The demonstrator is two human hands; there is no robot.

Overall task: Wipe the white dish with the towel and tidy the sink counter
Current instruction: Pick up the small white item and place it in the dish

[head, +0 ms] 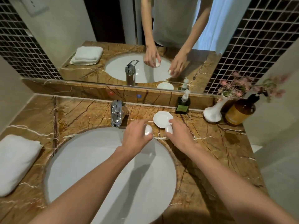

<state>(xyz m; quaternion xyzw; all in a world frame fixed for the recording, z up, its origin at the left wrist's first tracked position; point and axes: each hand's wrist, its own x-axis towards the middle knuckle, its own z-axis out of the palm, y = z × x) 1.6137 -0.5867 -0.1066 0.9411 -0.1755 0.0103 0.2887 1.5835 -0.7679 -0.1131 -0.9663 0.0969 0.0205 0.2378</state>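
A small white scalloped dish (162, 118) sits on the brown marble counter (80, 113) behind the sink rim, right of the tap. My left hand (137, 135) is closed around a small white oval object (148, 130), held just in front of the dish. My right hand (179, 132) grips a second small white oval object (169, 129) at the dish's near right edge. A folded white towel (14, 162) lies on the counter at the far left, away from both hands.
A round white sink basin (100, 167) fills the middle under my arms, with a chrome tap (116, 113) behind it. At the back right stand a dark green pump bottle (183, 103), a white vase with pink flowers (213, 113) and an amber pump bottle (241, 110). A mirror rises behind the counter.
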